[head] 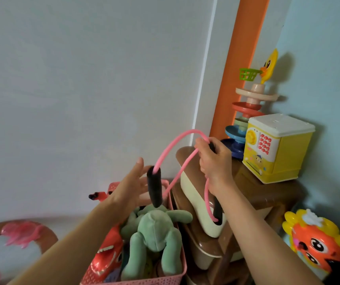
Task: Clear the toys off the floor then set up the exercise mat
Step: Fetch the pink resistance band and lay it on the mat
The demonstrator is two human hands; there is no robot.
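Overhead, right hand (214, 161) gripping pink skipping rope (173, 145), left hand (131, 187) released, no legible writing

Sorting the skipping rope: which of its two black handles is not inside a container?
The black handle by the left hand, hanging above the pink basket; the other sits inside the cream bin.

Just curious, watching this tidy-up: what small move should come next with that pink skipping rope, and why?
Probably lower the rope into the pink basket. The right hand grips it, one black handle already hangs over the basket beside the open left hand.
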